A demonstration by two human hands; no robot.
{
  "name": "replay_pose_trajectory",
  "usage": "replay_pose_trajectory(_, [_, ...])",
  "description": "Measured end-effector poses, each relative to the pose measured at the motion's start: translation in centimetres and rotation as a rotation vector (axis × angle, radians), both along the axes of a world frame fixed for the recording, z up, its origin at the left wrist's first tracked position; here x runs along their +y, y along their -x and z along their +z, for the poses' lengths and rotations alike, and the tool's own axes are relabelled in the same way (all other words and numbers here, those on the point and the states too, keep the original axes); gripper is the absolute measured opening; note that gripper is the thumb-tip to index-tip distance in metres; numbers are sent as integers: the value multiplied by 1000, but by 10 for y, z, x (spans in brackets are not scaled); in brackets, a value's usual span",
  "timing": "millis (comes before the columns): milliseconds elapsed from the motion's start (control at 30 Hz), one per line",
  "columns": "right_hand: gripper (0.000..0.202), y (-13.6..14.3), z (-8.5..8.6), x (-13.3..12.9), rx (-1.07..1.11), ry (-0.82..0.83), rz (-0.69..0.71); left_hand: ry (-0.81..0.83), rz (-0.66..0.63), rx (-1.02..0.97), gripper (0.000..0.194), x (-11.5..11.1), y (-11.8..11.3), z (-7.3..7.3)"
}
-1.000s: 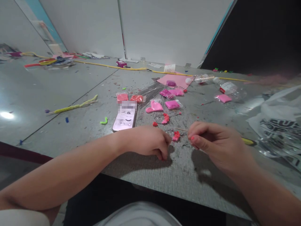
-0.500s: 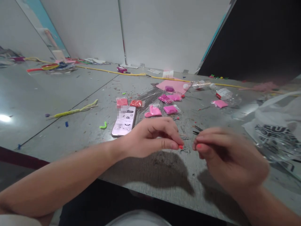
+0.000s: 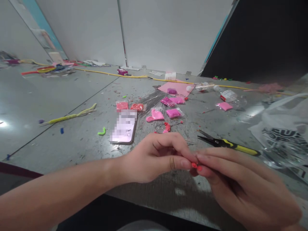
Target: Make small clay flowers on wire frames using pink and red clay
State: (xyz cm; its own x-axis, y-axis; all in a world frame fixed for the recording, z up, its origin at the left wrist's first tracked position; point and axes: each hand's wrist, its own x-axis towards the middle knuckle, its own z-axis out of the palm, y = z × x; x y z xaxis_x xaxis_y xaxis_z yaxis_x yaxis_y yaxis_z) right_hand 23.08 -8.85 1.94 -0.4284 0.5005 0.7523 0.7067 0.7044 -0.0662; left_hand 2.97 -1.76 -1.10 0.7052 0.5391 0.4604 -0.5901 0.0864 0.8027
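Observation:
My left hand [image 3: 160,157] pinches a small piece of red clay [image 3: 193,165] between thumb and forefinger. Against it, fingertips nearly touching, my right hand [image 3: 247,183] is closed in a pinch with a bit of the same red clay [image 3: 199,168] at its thumb tip. Whether the two bits are joined I cannot tell. Just past my left fingers lies a wire loop with red clay lumps [image 3: 166,127], partly hidden by the hand. Black-and-yellow pliers [image 3: 228,145] rest behind my right hand, jaws pointing left.
A phone [image 3: 124,126] lies left of centre, a green clay piece [image 3: 102,131] beside it. Several bagged clay packets [image 3: 174,113] spread beyond, near a pink sheet [image 3: 176,86]. Plastic bottles [image 3: 228,95] lie farther back; a plastic bag [image 3: 284,128] sits at right.
My hands have come together, bringing the red clay bits up against each other. They sit lower in view, and the pliers and the wire loop now show.

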Motion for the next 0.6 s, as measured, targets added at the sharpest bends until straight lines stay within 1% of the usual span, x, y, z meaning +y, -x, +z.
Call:
replay_pose_trajectory(133, [12,2,-1,0,1,24,-18,0,12,-3,17,-1,-1,-1])
replay_pose_trajectory(333, [12,1,-2,-1,64,58,-4,-64,93,-2,12,0,-2,2])
replay_pose_trajectory(467, [13,1,-2,-2,47,80,-9,-60,100,36,9,1,-2,2])
replay_pose_trajectory(600, [12,2,-2,-3,39,70,6,-35,90,25,10,0,-2,1])
